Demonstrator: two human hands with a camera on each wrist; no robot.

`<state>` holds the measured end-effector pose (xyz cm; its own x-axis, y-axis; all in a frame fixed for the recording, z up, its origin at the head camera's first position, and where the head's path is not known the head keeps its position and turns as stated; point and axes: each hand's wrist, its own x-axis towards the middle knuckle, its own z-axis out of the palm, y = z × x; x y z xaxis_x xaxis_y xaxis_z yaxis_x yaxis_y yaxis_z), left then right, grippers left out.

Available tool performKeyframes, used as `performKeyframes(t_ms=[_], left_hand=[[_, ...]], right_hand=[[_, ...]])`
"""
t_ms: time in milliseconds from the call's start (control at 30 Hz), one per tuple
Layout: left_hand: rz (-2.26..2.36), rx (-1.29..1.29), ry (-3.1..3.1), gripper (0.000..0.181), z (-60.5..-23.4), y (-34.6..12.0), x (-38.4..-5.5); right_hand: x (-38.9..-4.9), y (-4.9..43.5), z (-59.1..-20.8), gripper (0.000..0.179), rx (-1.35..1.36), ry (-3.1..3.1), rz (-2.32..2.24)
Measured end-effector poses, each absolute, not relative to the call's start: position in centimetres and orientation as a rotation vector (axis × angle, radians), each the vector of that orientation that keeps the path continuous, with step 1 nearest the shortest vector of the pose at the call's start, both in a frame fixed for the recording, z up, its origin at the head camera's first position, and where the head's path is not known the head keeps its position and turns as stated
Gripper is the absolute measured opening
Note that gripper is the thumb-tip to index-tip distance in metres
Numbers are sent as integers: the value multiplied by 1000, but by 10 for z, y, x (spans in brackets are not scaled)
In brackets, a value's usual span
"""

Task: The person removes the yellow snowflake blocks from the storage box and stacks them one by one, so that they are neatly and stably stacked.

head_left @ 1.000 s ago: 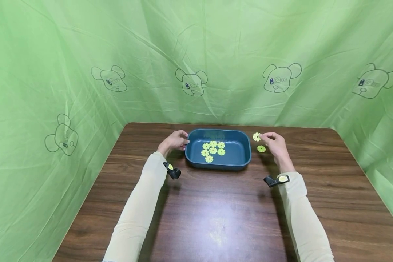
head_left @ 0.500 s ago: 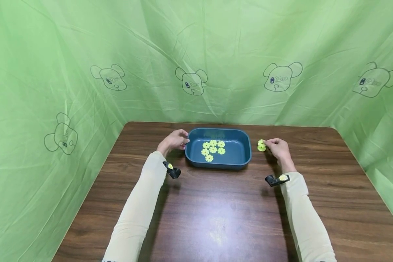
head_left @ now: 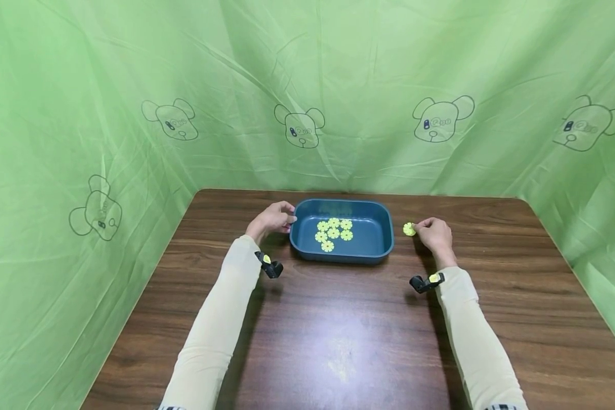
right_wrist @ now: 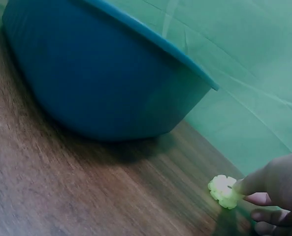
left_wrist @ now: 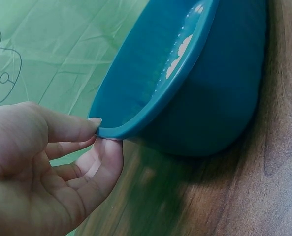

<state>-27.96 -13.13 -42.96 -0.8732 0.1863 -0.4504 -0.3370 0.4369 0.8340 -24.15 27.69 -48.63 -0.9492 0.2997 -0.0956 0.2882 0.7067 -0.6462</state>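
A blue tray (head_left: 338, 257) stands at the middle back of the wooden table, with several yellow-green flower-shaped discs (head_left: 333, 233) lying inside it. My left hand (head_left: 287, 218) pinches the tray's left rim; in the left wrist view the left hand (left_wrist: 102, 135) has its thumb on top of the tray (left_wrist: 219, 88) rim and fingers beneath. Right of the tray, my right hand (head_left: 420, 226) pinches a disc (head_left: 409, 229) low at the table. The right wrist view shows the disc (right_wrist: 222, 190) on the wood at my right hand (right_wrist: 246, 191) fingertips, beside the tray (right_wrist: 101, 78).
Green cloth (head_left: 307, 85) printed with cartoon dog faces walls in the back and both sides of the table (head_left: 338, 341). A small black camera clip (head_left: 270, 267) sits on each wrist. Bare wood stretches from the tray to the near edge.
My right hand lowered the disc it held in the air onto the second disc lying on the table, then settled lower. The left hand and the tray stayed put.
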Motion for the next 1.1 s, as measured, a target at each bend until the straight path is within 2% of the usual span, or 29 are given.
performKeyframes(t_ms=[633,1100], left_hand=[[1463,-125,2196,39,-432,-131,-280],[1458,-131,2190,38,-430,-131,-280]], right_hand=[[-243,279,-491,31,-459,-2897,1002],[-235,274,-473,35,-466,-2773,1118]])
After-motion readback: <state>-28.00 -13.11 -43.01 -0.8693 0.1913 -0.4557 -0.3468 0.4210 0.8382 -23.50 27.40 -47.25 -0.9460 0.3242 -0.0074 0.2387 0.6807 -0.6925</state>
